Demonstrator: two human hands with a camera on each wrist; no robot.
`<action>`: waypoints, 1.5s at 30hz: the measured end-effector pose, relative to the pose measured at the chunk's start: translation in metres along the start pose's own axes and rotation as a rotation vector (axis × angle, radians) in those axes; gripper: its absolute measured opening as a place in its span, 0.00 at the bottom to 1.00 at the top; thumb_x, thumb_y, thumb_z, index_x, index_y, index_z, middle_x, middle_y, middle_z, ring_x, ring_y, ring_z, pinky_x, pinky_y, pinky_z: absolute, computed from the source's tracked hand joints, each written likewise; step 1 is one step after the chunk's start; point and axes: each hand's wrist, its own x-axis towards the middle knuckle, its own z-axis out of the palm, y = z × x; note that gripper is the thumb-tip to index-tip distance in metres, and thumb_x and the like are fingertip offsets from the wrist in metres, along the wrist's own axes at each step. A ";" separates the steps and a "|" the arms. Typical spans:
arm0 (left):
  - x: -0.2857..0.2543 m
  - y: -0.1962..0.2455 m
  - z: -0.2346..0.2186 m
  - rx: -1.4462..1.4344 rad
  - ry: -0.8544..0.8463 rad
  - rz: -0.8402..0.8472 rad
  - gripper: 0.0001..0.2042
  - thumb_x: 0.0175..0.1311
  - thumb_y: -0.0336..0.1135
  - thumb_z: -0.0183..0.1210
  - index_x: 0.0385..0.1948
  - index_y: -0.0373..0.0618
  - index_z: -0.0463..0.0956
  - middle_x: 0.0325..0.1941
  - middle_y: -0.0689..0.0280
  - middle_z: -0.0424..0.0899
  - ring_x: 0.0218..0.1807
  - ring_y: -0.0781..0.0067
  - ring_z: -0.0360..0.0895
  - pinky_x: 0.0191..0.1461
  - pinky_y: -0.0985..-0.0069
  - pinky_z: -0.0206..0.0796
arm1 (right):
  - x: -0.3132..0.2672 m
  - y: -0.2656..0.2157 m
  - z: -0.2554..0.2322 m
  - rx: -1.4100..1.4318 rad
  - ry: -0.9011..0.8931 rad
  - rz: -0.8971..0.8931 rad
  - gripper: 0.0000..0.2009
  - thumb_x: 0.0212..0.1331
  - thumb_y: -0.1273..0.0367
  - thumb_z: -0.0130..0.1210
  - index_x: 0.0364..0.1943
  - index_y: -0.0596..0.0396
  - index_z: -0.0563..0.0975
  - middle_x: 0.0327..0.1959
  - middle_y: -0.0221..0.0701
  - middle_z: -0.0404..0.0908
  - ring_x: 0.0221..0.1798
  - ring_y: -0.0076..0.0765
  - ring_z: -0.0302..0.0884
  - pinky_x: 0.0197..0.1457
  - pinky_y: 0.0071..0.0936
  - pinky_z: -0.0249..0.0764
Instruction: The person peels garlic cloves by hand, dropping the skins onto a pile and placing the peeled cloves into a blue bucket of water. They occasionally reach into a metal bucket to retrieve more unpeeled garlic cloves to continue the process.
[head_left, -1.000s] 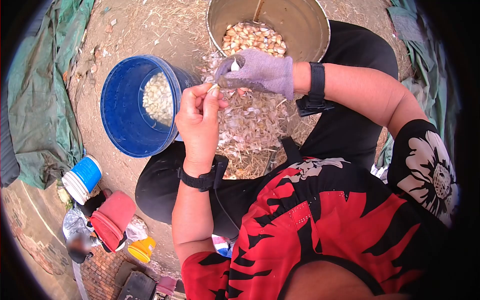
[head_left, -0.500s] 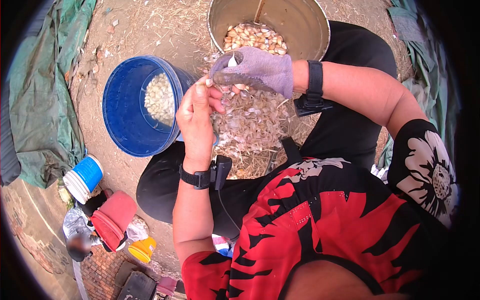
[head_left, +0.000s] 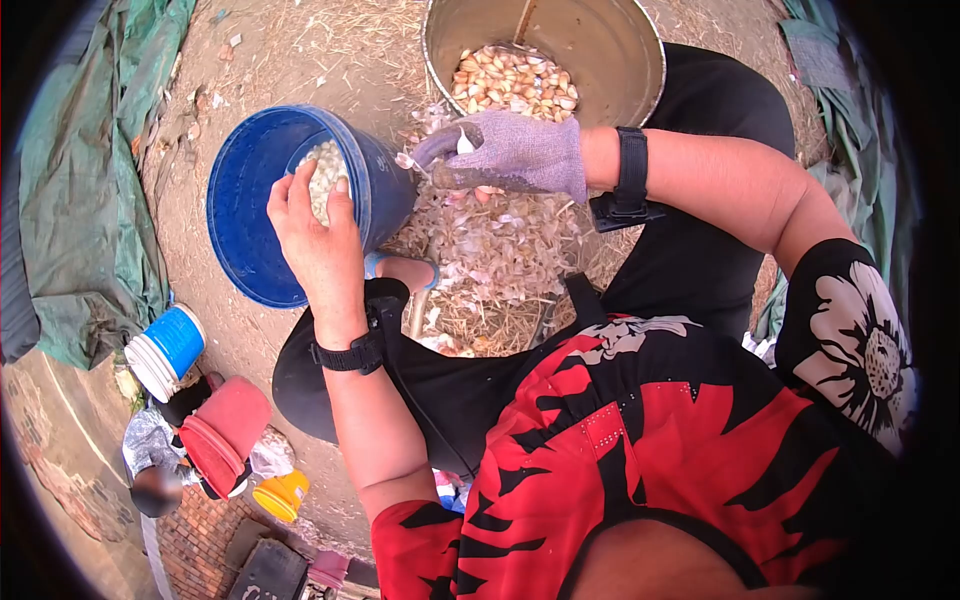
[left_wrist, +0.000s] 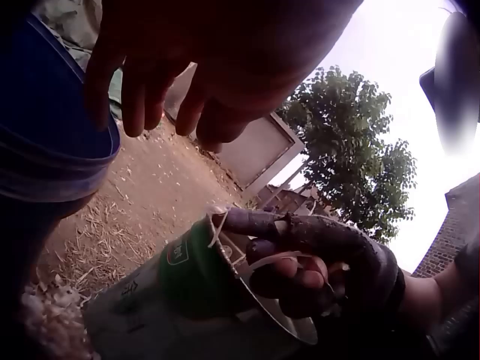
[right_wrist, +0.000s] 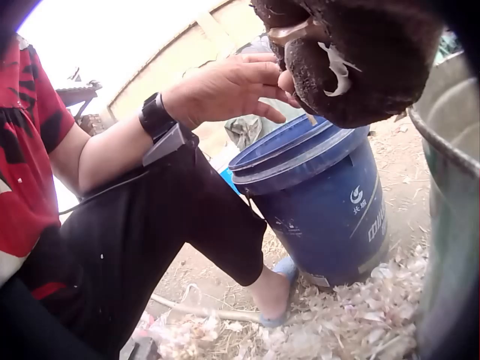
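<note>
My bare left hand (head_left: 315,225) is over the mouth of the blue bucket (head_left: 235,235), fingers spread and apart. Inside that bucket lie many peeled garlic cloves (head_left: 325,185). A small pale clove (right_wrist: 311,119) shows just below the left fingers in the right wrist view. Between the two buckets, my gloved right hand (head_left: 510,150) curls round several unpeeled garlic cloves (left_wrist: 304,274). A white piece (head_left: 465,143) stands out by its thumb, and a scrap of skin (head_left: 404,160) is at the fingertips. Unpeeled cloves (head_left: 515,80) fill the bottom of the metal bucket (head_left: 620,60).
Garlic skins (head_left: 500,245) and straw cover the ground between my legs. A slippered foot (head_left: 405,272) is beside the blue bucket. Green tarps (head_left: 85,180) lie at both sides. A red bucket (head_left: 225,430), a yellow bucket (head_left: 281,496) and another person are behind at the lower left.
The left hand has left the right hand's fingertips and moved left over the blue bucket, its pinch now released. The gloved right hand has stayed nearly in place, still holding cloves.
</note>
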 end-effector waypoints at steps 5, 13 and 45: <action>-0.013 0.056 0.016 -0.700 -0.373 -0.249 0.09 0.64 0.31 0.62 0.43 0.40 0.81 0.38 0.72 0.79 0.41 0.85 0.74 0.46 0.84 0.66 | 0.003 -0.010 0.003 -0.658 0.052 0.032 0.19 0.61 0.56 0.56 0.48 0.55 0.76 0.37 0.37 0.82 0.35 0.33 0.80 0.38 0.32 0.75; -0.024 0.068 0.029 -0.789 -0.509 -0.343 0.07 0.65 0.31 0.62 0.41 0.40 0.80 0.35 0.74 0.80 0.37 0.88 0.71 0.42 0.86 0.64 | 0.014 0.026 -0.006 -0.476 -0.086 -0.081 0.29 0.62 0.68 0.60 0.66 0.55 0.62 0.56 0.33 0.76 0.60 0.25 0.71 0.62 0.27 0.71; -0.015 0.037 0.029 -1.177 -0.399 -0.607 0.07 0.68 0.31 0.58 0.43 0.41 0.74 0.34 0.64 0.82 0.29 0.77 0.78 0.35 0.75 0.77 | -0.003 -0.007 -0.010 -0.210 0.087 -0.088 0.13 0.60 0.62 0.59 0.43 0.55 0.81 0.31 0.24 0.80 0.30 0.16 0.72 0.33 0.18 0.72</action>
